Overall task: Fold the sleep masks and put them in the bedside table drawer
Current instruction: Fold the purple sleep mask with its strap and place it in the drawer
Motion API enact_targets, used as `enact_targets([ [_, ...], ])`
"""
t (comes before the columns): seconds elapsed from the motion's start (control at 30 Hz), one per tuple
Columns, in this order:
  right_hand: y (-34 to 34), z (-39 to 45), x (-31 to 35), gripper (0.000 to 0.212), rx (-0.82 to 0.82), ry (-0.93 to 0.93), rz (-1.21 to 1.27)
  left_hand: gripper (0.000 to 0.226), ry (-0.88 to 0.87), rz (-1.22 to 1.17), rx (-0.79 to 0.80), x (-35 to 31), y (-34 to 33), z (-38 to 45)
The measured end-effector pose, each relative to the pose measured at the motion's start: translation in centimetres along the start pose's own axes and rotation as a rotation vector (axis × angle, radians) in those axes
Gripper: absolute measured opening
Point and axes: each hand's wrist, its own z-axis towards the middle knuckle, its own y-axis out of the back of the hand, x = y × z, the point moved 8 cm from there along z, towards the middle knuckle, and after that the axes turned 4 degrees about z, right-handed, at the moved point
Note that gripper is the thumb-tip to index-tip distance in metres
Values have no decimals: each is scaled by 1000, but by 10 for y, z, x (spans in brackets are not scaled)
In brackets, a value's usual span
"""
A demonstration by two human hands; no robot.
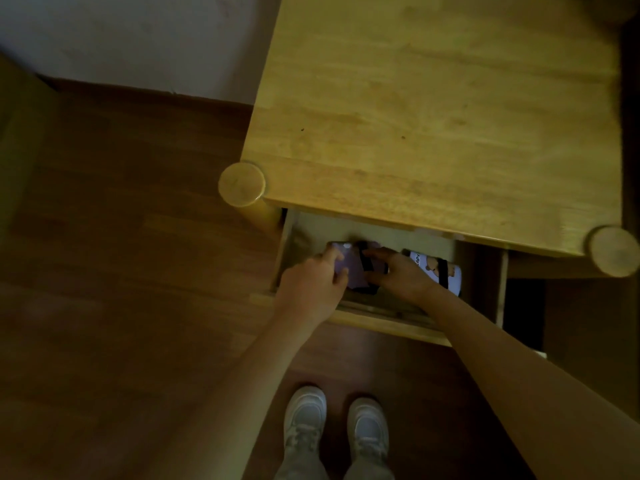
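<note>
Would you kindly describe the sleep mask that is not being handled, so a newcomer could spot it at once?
Start at the wooden bedside table and look down to its open drawer at the front. The white sleep mask lies at the drawer's right end, beside the right hand. Unlike the purple sleep mask under both hands, it is white with a printed cartoon and lettering, crossed by a black strap.

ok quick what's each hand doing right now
Left hand: fingers closed on the purple sleep mask in the drawer.
Right hand: on the same mask's right side, fingers bearing on it; a full grip cannot be told.
</note>
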Motion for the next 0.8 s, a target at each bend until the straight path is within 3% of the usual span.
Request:
enact_targets([
  [0.2,23,-38,28,47,-80,90,-72,26,37,75,147,0,3,-1],
  [0.33,56,-87,61,41,-133,151,-139,27,29,96,185,-15,47,-13],
  [0.57,137,-221,154,39,-208,264,-260,27,-116,142,12,-100,214,-47],
  [0.8,232,-399,256,39,-413,372,-319,32,-346,258,-164,-218,392,-130],
])
